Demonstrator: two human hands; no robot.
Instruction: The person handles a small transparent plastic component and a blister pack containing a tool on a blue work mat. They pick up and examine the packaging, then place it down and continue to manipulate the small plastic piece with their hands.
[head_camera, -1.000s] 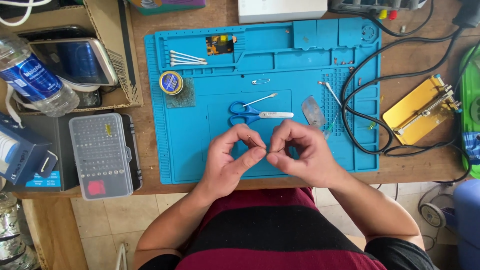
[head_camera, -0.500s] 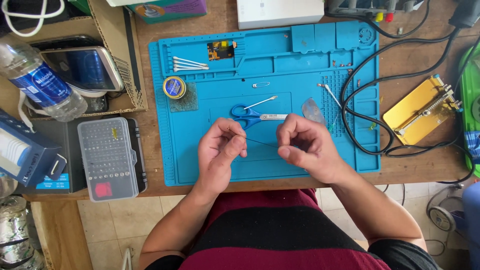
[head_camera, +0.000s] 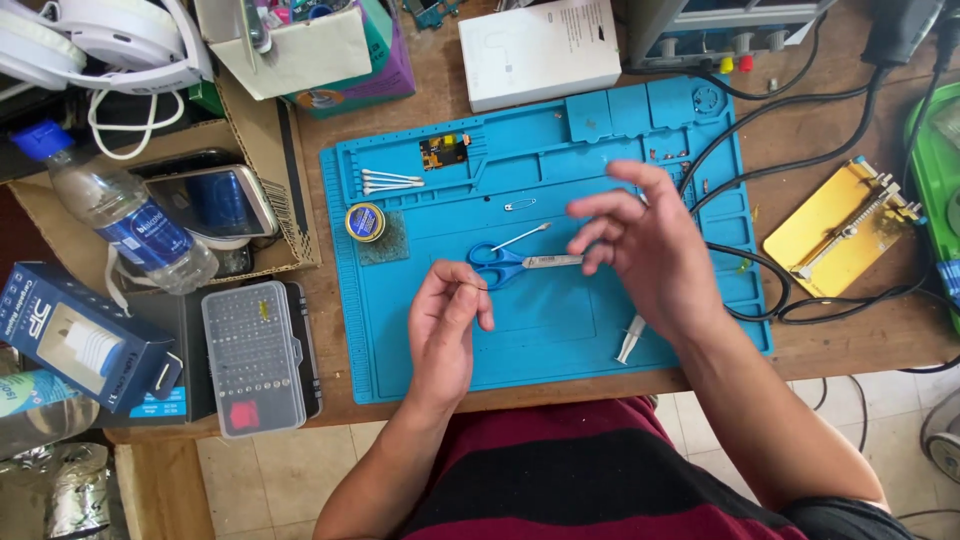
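My left hand (head_camera: 445, 325) rests on the blue work mat (head_camera: 560, 330), thumb and forefinger pinched on what looks like a thin wire, too fine to make out well. My right hand (head_camera: 645, 245) hovers open, fingers spread, over the mat's middle right and holds nothing. Its fingertips are just above the blades of the blue-handled scissors (head_camera: 500, 266), which lie flat between the two hands. A cotton swab (head_camera: 520, 237) and a safety pin (head_camera: 519, 204) lie just beyond the scissors. A small white tube (head_camera: 631, 340) lies by my right wrist.
On the mat's far left are a round solder tin (head_camera: 365, 221), three swabs (head_camera: 390, 181) and a small circuit board (head_camera: 444, 152). A clear bit case (head_camera: 250, 360) and a water bottle (head_camera: 125, 222) lie left. Black cables (head_camera: 760, 150) and a yellow holder (head_camera: 840, 230) lie right.
The hands were close together, both pinching the thin piece. The right hand has let go, opened and lifted away to the right; the left hand keeps its pinch.
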